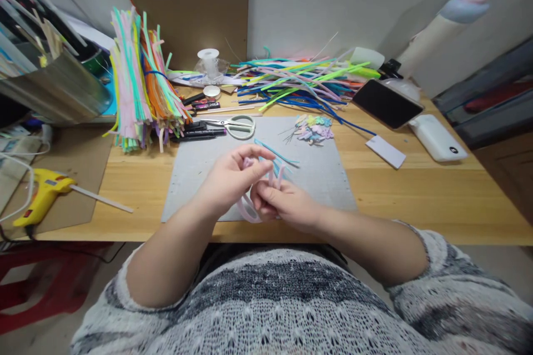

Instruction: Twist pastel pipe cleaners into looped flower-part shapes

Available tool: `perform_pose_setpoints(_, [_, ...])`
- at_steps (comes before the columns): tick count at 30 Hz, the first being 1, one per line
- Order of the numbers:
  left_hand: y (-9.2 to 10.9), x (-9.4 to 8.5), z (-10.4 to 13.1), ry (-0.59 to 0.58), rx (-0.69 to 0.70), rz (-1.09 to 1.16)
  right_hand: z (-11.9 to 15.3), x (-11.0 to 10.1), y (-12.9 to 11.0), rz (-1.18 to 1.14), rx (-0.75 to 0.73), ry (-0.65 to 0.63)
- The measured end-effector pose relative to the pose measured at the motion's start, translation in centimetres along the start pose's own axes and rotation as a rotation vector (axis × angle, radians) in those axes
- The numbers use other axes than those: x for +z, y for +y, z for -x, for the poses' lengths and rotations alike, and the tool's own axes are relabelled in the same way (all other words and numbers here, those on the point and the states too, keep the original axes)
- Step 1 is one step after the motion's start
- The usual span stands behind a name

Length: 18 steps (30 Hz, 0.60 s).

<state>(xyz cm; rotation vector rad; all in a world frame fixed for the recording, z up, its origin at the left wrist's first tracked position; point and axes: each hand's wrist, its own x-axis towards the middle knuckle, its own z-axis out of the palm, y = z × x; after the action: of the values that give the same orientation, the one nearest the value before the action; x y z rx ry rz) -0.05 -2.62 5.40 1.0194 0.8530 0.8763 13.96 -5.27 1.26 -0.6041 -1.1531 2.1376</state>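
Observation:
Pale pink pipe cleaner (pixel 247 211) loops below and between my hands, with two ends poking up above the right fist. My left hand (pixel 235 175) curls round the upper part of it, thumb and forefinger near its tip. Closed on the lower stretch is my right hand (pixel 287 199), thumb pressed over the fingers. Part of the pipe cleaner is hidden inside both hands. Just beyond them, several blue pipe cleaners (pixel 283 154) lie on the grey cutting mat (pixel 187 177). A small pile of pastel twisted pieces (pixel 314 129) sits at the mat's far right.
Scissors (pixel 241 127) and black pens (pixel 200 134) lie at the mat's far left edge. Behind are pipe cleaner bundles (pixel 133 83) and a loose heap (pixel 300 80). A yellow glue gun (pixel 44 191) rests left; a phone (pixel 387 102) and white power bank (pixel 439 138) lie right.

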Motion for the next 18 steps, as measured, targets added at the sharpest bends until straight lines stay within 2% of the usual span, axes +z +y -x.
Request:
perform_pose_setpoints(3, [-0.4,0.4,0.0,-0.026,-0.059,-0.089,0.0,-0.2,0.2,-0.037,0.016,-0.018])
perform_pose_setpoints(6, [-1.0,0.1,0.0,-0.02,-0.076,-0.113,0.0,-0.7,0.1,-0.045,0.091,-0.064])
perform_pose_setpoints(10, [-1.7,-0.2,-0.2,0.026,-0.002,-0.156,-0.1,-1.5,-0.4,-0.079,0.186,-0.124])
perform_pose_setpoints(12, [-2.0,-0.2,-0.5,0.053,0.026,-0.17,-0.1,-1.8,-0.5,-0.052,0.239,-0.099])
perform_pose_setpoints(15, [-2.3,0.0,-0.8,0.057,0.027,-0.17,-0.2,-2.2,-0.5,-0.03,0.302,0.01])
perform_pose_setpoints(18, [-2.5,0.2,-0.8,0.023,-0.01,-0.156,-0.3,-2.6,-0.2,-0.062,0.33,-0.022])
